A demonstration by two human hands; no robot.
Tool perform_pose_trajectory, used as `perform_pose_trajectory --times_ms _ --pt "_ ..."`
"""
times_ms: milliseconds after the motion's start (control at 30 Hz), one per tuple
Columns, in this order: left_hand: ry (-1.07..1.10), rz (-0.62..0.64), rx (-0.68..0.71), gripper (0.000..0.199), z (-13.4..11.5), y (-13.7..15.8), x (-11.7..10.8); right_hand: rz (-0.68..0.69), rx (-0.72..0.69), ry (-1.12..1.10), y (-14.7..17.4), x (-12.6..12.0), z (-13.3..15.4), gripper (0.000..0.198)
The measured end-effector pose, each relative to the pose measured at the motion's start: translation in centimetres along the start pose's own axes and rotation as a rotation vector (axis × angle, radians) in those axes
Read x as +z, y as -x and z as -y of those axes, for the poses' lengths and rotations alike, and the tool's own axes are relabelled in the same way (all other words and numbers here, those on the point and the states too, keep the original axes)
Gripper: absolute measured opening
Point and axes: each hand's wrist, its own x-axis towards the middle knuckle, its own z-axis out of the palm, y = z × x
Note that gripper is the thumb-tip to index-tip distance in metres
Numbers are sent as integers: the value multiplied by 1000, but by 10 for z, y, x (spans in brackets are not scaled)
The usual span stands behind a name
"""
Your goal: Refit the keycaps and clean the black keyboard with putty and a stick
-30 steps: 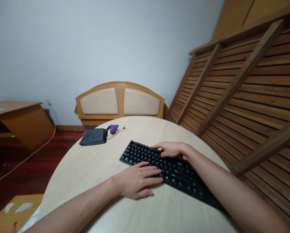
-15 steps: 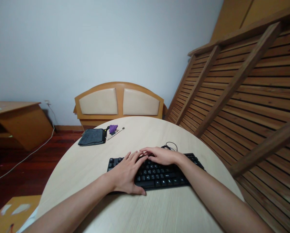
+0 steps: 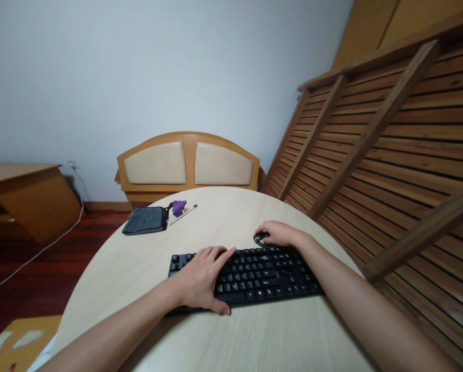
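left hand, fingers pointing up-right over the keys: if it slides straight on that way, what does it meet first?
Likely more keys of the keyboard under the left hand, then the coiled cable by the right hand; depth is uncertain.

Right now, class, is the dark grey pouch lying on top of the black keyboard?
No: the dark grey pouch lies apart from the black keyboard, farther back on the table.

Black keyboard flat on table, level; coiled black cable behind it.

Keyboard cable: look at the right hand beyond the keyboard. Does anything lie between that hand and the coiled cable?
Nothing visible does. The right hand already rests on the coiled black cable just past the keyboard, while the left hand lies flat on the keys.
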Motion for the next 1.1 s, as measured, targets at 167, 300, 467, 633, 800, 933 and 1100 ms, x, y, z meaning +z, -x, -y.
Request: perform_pose_trajectory --times_ms 167,300,467,633,800,933,1100 --pt "-15 13 11 125 0 1 -2 -93 179 134 -7 4 -1 33" --pt "-17 39 -6 122 8 1 -2 -180 333 166 -13 8 -7 27" --pt "-2 29 -13 120 29 3 -4 -290 487 134 -14 14 -22 30" --pt "10 4 46 115 47 3 -3 -338 518 46 -8 12 -33 31" --pt "3 2 65 113 49 3 -3 -374 561 -20 -1 9 -38 35" --pt "15 -11 65 113 48 3 -4 -342 627 -84 0 13 -47 44" --pt "19 -21 89 113 48 3 -5 -325 575 -277 -4 20 -58 24"
